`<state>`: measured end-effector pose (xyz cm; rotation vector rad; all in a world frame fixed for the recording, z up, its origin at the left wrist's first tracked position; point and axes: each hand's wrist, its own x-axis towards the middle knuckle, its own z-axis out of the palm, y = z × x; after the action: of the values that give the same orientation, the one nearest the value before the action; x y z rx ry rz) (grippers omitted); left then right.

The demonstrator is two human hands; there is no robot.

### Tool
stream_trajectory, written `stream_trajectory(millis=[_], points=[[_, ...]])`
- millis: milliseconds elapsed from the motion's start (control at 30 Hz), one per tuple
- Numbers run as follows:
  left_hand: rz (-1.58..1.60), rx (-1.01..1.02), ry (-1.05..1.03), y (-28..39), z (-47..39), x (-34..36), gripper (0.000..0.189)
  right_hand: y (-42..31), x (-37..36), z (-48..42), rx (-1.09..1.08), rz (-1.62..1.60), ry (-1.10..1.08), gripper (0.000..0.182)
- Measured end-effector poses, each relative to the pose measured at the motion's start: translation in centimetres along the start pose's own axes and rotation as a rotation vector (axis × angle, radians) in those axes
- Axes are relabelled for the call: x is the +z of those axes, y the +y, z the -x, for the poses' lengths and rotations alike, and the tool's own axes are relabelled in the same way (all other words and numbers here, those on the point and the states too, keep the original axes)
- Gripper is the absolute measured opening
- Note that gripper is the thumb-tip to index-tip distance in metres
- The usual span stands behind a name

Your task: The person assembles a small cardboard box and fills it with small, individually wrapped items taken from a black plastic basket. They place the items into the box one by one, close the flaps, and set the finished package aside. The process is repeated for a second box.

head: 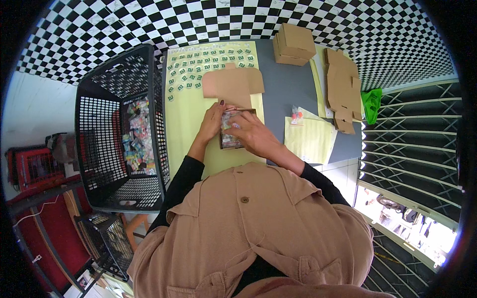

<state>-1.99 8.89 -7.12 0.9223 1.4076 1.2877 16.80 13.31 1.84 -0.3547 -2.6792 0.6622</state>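
Observation:
An open cardboard box (232, 145) lies in front of me, holding small clear plastic packets (228, 137). Its unfolded lid (233, 83) stretches away from me over a yellow sheet. My left hand (211, 123) rests along the box's left wall, its fingers near the far left corner. From the right, my right hand (255, 134) reaches over the box with its fingers bent down onto the packets. Whether these fingers pinch a packet cannot be told. Rows of round stickers with a green mark (190, 69) cover the far part of the yellow sheet (186, 130).
A black plastic crate (158, 149) with many small packets (139, 138) stands at the left. Closed cardboard boxes (294, 44) sit at the back right, near flattened cardboard (343, 89). Yellow sheets (309, 139) and a small packet (297, 116) lie right of my hands.

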Motion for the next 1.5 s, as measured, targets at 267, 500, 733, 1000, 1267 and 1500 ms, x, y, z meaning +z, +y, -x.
stream_trajectory(millis=[267,500,733,1000,1267,1500], points=[[-0.041,-0.077,0.0,0.0,0.1,-0.6,0.056,0.6,-0.4,-2.6,-0.115,0.065,-0.162,0.033],[-0.142,-0.05,0.027,1.0,0.4,-0.2,0.058,2.1,-1.0,-2.5,-0.132,-0.054,-0.151,0.024],[-0.14,-0.004,0.006,0.3,0.2,-0.5,0.059,1.6,-0.3,-2.7,-0.057,-0.041,-0.225,0.03],[-0.214,0.016,0.014,-1.4,-0.2,-1.0,0.056,3.3,-2.8,-2.6,0.463,-0.522,0.064,0.034],[-0.032,-0.038,-0.017,-0.7,0.0,-0.4,0.058,-0.5,0.2,0.4,0.661,-0.511,-0.009,0.053],[-0.078,-0.007,-0.049,0.7,0.2,-0.3,0.065,-1.6,-2.1,0.5,0.44,-0.109,0.024,0.051]])
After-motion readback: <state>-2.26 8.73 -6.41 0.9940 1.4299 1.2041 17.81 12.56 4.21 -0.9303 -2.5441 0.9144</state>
